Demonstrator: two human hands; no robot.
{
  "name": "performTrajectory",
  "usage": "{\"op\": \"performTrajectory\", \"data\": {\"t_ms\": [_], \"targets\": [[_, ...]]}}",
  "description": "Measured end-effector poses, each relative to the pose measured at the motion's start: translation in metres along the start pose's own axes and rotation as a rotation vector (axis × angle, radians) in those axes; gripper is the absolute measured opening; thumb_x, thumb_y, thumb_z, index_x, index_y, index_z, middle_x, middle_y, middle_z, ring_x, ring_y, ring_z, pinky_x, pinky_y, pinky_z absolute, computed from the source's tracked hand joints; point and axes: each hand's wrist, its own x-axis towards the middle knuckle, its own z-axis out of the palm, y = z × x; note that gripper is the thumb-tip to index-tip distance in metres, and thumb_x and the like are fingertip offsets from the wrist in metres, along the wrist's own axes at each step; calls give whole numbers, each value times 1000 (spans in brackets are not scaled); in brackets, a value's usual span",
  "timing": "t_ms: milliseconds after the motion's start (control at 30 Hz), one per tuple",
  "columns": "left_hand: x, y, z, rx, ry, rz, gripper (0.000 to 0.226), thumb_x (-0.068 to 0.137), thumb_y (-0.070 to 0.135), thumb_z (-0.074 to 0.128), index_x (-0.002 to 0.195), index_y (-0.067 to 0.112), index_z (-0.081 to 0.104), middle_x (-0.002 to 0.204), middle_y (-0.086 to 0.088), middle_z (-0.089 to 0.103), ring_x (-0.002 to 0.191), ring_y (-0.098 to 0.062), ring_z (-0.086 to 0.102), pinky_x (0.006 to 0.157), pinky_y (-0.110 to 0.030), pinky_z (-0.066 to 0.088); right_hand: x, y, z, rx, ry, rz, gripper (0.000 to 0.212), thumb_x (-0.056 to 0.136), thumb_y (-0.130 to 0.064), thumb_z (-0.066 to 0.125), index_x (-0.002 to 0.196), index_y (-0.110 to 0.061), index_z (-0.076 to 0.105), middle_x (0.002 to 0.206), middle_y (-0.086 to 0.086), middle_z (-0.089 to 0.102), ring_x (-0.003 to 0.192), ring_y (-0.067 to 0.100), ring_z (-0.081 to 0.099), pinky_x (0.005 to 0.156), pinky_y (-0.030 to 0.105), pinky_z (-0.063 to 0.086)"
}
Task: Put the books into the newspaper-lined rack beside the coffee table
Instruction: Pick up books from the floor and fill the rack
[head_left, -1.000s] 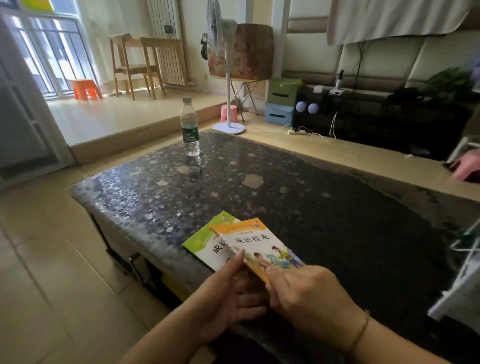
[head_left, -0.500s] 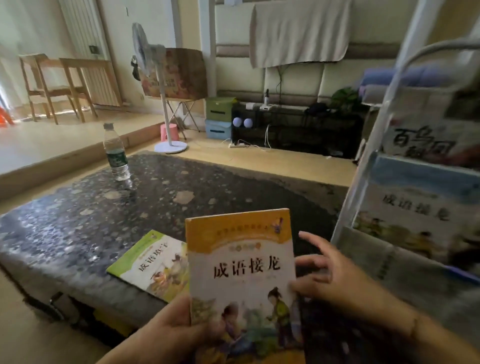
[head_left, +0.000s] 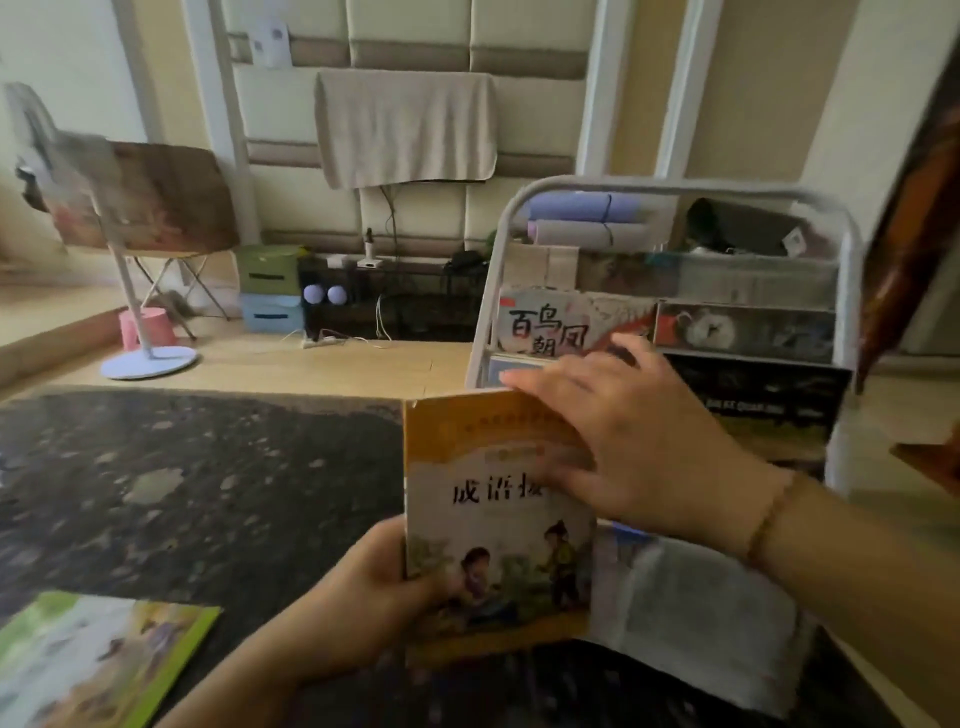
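- Head view: the orange book (head_left: 498, 545) stands upright at near centre, above the bench's (head_left: 208, 467) near right part and just left of the rack (head_left: 670, 187).
- The left hand (head_left: 363, 597) grips the orange book at its lower left corner, fingers curled round the spine edge and thumb on the cover.
- The right hand (head_left: 639, 441) lies with straight, spread fingers over the book's upper right, fingertips (head_left: 519, 379) at its top edge; it covers part of the title.
- The rack's white frame rises just behind the book; its tiers hold other books, and grey newspaper (head_left: 701, 613) drapes over its near lip just right of the book.
- The dark speckled bench stretches left and far from the book.
- The green book (head_left: 98, 660) lies flat at the bench's near left corner, well apart from both hands.
- The orange book has an orange band on top, black characters in the middle and cartoon children below.
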Motion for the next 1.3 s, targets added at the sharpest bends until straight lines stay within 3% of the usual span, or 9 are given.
{"op": "performTrajectory", "data": {"t_ms": [167, 267, 367, 500, 767, 933, 1033, 1133, 1300], "targets": [[70, 36, 27, 95, 561, 240, 57, 85, 6, 70, 129, 35, 48, 112, 9, 68, 104, -9, 68, 70, -25, 60, 39, 48, -8, -51, 53, 95, 63, 83, -20, 64, 140, -22, 36, 119, 3, 53, 103, 24, 56, 91, 47, 42], [96, 44, 35, 59, 705, 315, 63, 92, 7, 63, 143, 32, 35, 131, 7, 56, 115, -8, 59, 80, -30, 60, 54, 71, 1, -82, 108, 161, 60, 84, -20, 64, 138, -22, 38, 115, 2, 52, 100, 22, 54, 92, 45, 42], [114, 34, 38, 199, 669, 289, 67, 93, 9, 61, 148, 30, 29, 138, 12, 46, 115, 3, 49, 87, -20, 54, 59, 80, 17, -112, 126, 194, 58, 86, -27, 66, 137, -22, 39, 117, 1, 52, 102, 21, 55, 93, 43, 40], [122, 16, 45, 424, 650, 223, 76, 93, 9, 59, 153, 30, 18, 156, 10, 25, 142, -8, 28, 112, -42, 41, 56, 80, 36, -118, 134, 213, 54, 85, -32, 68, 132, -20, 45, 118, 1, 55, 102, 22, 57, 91, 44, 40], [115, -27, 58, 781, 493, 156, 80, 97, 24, 54, 156, 35, 0, 156, 19, -31, 147, -12, -24, 123, -47, 12, 40, 72, 62, -301, 113, 197, 52, 81, -33, 72, 126, -16, 52, 110, 4, 62, 95, 27, 60, 88, 46, 41], [109, -47, 62, 879, 384, -64, 78, 101, 39, 44, 156, 25, -10, 155, 3, -37, 147, -22, -24, 121, -41, -2, 20, 56, 80, -346, -5, 198, 57, 82, -40, 69, 130, -13, 53, 117, 6, 63, 102, 31, 61, 104, 59, 31], [106, -51, 64, 929, 318, -151, 83, 100, 44, 44, 155, 24, -15, 154, -2, -40, 147, -24, -25, 122, -43, -3, 12, 49, 85, -446, -102, 213, 56, 92, -37, 57, 140, -11, 44, 130, 10, 57, 116, 37, 53, 110, 71, 9], [105, -53, 62, 929, 341, -134, 83, 99, 45, 46, 156, 26, -11, 156, -1, -38, 147, -23, -23, 123, -42, -2, 11, 47, 86, -504, -137, 226, 59, 97, -37, 47, 146, -8, 33, 137, 12, 51, 123, 40, 48, 109, 72, -3], [102, -50, 69, 744, 402, -35, 80, 96, 38, 56, 157, 30, 4, 159, 7, -28, 149, -17, -18, 124, -43, 11, 1, 47, 87, -491, -136, 238, 71, 98, -43, 44, 152, -7, 17, 153, 15, 34, 142, 39, 27, 109, 73, -1]]}}
